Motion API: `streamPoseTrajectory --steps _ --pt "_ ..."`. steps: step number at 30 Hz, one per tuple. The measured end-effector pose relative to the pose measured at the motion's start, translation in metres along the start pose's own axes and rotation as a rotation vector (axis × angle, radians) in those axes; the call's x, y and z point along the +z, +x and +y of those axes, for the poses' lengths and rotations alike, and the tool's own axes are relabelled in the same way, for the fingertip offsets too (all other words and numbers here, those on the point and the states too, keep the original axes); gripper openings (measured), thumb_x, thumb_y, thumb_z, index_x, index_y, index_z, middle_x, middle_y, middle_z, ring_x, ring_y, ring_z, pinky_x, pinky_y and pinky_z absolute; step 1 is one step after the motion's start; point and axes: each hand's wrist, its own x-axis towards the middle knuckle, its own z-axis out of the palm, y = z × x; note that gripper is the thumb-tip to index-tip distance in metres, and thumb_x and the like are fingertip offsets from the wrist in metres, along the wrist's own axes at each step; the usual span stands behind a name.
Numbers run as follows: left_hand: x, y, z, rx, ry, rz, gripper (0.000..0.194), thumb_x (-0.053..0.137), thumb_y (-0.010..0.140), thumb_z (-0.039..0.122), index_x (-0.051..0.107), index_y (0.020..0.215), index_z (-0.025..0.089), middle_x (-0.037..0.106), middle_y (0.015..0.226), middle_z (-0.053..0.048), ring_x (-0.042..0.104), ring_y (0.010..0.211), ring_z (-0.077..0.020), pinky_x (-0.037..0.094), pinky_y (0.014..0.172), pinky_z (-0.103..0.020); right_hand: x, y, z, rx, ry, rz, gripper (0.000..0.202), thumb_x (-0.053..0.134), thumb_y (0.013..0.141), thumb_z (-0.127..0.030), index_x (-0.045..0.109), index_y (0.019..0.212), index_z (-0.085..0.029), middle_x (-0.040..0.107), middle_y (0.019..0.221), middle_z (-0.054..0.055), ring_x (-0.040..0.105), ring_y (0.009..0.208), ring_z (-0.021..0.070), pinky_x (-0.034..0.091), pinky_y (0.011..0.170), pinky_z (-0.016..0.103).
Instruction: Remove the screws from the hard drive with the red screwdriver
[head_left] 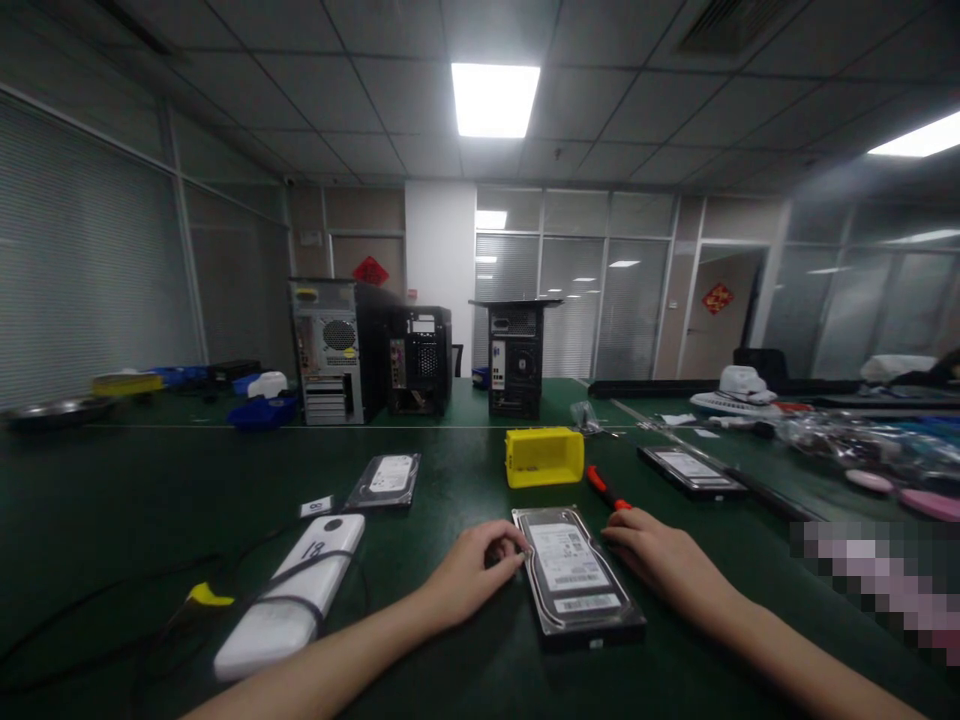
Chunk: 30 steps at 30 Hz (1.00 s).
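Observation:
In the head view a hard drive (pixel 570 570) with a white label lies on the green table between my hands. My left hand (pixel 480 570) is at its left edge, thumb and fingertips pinched together; whatever small thing may be between them is too small to make out. My right hand (pixel 667 555) is on the drive's right side, fingers curled down by the near end of a red and black screwdriver (pixel 604 485). The screwdriver's handle points away from me, and its shaft is hidden by the hand. Just beyond the drive stands a yellow plastic bin (pixel 544 458) on its side.
More hard drives lie left (pixel 386 480) and right (pixel 694 470). A white power bank (pixel 292 590) wrapped in black cable is at front left. Computer cases (pixel 330 350) stand at the back. Plastic bags (pixel 840 445) and a pixelated patch are on the right.

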Motion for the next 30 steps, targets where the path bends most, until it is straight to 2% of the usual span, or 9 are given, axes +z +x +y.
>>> streamPoseTrajectory --steps 10,16,19,23,30 --pt "-0.001 0.001 0.001 -0.003 0.005 -0.003 0.018 0.052 0.081 0.02 0.063 0.094 0.014 0.059 0.079 -0.001 0.052 0.075 -0.0146 0.039 0.068 -0.022 -0.001 0.006 -0.005 -0.031 -0.081 -0.002 0.029 0.041 0.087 -0.016 0.067 0.1 -0.019 0.061 0.106 0.009 0.06 0.089 0.0219 0.049 0.071 0.035" --pt "0.0 0.001 0.002 -0.011 0.007 0.001 0.018 0.052 0.081 0.02 0.063 0.093 0.013 0.058 0.076 -0.001 0.052 0.073 -0.0145 0.038 0.067 -0.022 -0.007 0.004 0.001 0.007 0.227 0.079 0.027 0.043 0.089 -0.027 0.068 0.099 -0.022 0.063 0.1 0.005 0.06 0.089 0.0171 0.048 0.076 0.029" --pt "0.0 0.001 0.004 -0.013 0.011 0.001 0.019 0.053 0.08 0.02 0.063 0.094 0.012 0.058 0.077 -0.002 0.052 0.073 -0.0149 0.038 0.067 -0.022 -0.016 0.003 -0.004 -0.014 0.367 0.045 0.027 0.044 0.089 -0.027 0.068 0.101 -0.022 0.065 0.097 0.004 0.061 0.087 0.0158 0.047 0.077 0.028" --pt "-0.001 0.0 0.005 -0.015 0.026 0.0 0.019 0.052 0.081 0.021 0.063 0.094 0.013 0.059 0.079 -0.002 0.053 0.074 -0.0155 0.039 0.068 -0.022 -0.022 0.002 -0.01 -0.059 0.408 0.0 0.027 0.046 0.088 -0.026 0.066 0.105 -0.023 0.066 0.097 0.004 0.061 0.088 0.0156 0.047 0.079 0.029" --pt "0.0 0.001 0.002 -0.014 0.035 -0.009 0.019 0.052 0.082 0.022 0.062 0.095 0.013 0.06 0.081 -0.003 0.053 0.075 -0.0156 0.039 0.068 -0.023 -0.021 0.001 -0.009 -0.096 0.42 -0.008 0.026 0.045 0.088 -0.02 0.068 0.1 -0.02 0.065 0.099 0.005 0.06 0.09 0.0151 0.047 0.081 0.027"
